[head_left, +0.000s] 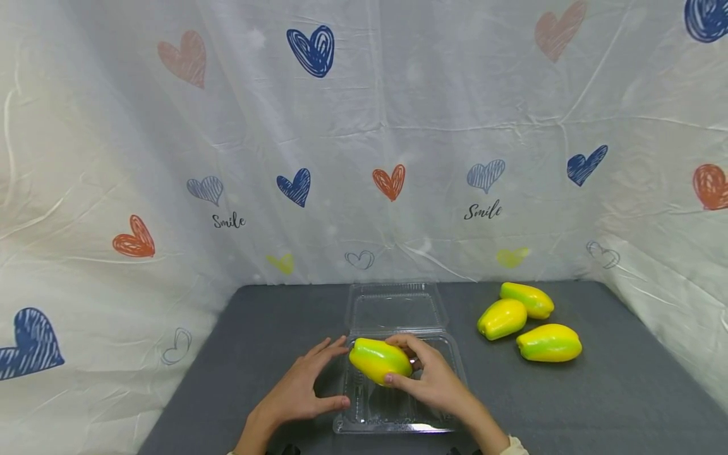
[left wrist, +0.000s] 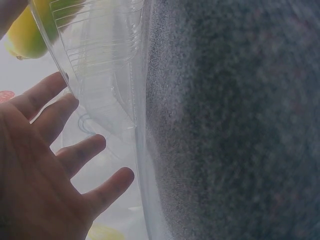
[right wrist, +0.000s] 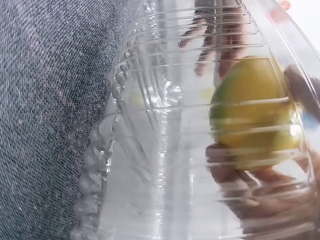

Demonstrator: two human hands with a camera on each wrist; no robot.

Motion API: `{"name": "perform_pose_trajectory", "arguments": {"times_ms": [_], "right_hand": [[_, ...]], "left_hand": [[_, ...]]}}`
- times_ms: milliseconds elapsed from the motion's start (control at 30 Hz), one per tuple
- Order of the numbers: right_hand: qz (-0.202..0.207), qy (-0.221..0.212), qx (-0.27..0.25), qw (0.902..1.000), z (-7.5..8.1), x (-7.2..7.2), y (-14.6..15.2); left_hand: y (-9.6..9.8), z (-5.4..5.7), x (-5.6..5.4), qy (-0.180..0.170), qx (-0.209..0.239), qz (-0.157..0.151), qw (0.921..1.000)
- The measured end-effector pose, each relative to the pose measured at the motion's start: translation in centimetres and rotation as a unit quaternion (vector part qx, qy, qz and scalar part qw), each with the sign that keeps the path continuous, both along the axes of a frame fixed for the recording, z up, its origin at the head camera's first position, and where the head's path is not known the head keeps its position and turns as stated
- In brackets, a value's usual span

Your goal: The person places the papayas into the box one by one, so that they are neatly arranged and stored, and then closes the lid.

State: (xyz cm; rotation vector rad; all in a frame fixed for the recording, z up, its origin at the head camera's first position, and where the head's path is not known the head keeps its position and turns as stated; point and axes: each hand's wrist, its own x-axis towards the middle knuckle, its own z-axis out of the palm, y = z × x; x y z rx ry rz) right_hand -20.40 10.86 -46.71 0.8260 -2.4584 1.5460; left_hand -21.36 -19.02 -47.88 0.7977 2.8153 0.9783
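Observation:
My right hand [head_left: 435, 382] grips a yellow-green papaya [head_left: 375, 360] at its right end, thumb on the near side and fingers on the far side. The fruit is over the base of a clear plastic clamshell box [head_left: 398, 428], whose lid [head_left: 398, 309] lies folded back behind it. Through the box's clear wall, the right wrist view shows the papaya [right wrist: 252, 110] and the fingers. My left hand [head_left: 298, 388] is held with fingers spread at the box's left side, holding nothing. In the left wrist view its fingertips [left wrist: 120, 177] are close to the clear wall.
Three more papayas lie on the dark grey table at the right: one at the back [head_left: 529, 299], one to the left [head_left: 503, 319] and one nearer [head_left: 549, 343]. A white curtain [head_left: 341, 126] printed with hearts hangs behind the table and along both sides.

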Motion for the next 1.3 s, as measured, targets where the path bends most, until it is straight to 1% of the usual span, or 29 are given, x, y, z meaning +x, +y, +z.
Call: {"name": "perform_pose_trajectory", "arguments": {"times_ms": [167, 333, 467, 633, 800, 1000, 1167, 1300], "right_hand": [[0.005, -0.002, -0.004, 1.0, -0.1, -0.1, -0.1], [0.015, -0.018, -0.012, 0.9997, 0.1, -0.3, -0.4], [0.015, -0.025, -0.01, 0.9995, 0.3, -0.4, -0.8], [0.007, -0.025, 0.007, 0.9996, 0.2, -0.6, -1.4], [0.001, -0.023, 0.016, 0.9996, 0.0, -0.6, -1.9], [-0.013, -0.022, 0.026, 0.9993, -0.2, -0.5, -2.1], [-0.021, -0.033, 0.016, 0.9991, -0.4, -0.5, -2.1], [-0.03, -0.036, 0.014, 0.9988, -0.7, -0.6, -2.2]], "left_hand": [[0.0, 0.0, 0.0, -0.003, 0.004, 0.001, 1.0], [0.0, 0.0, 0.1, -0.007, 0.013, 0.002, 0.9999], [0.0, -0.1, 0.1, -0.012, 0.018, 0.006, 0.9998], [0.0, -0.1, 0.0, -0.022, 0.015, 0.019, 0.9995], [0.0, -0.1, 0.0, -0.031, 0.017, 0.021, 0.9991], [0.0, -0.2, 0.0, -0.026, 0.019, 0.02, 0.9993], [0.0, -0.1, 0.0, -0.026, 0.023, 0.016, 0.9993], [0.0, -0.1, 0.0, -0.019, 0.027, 0.012, 0.9994]]}}
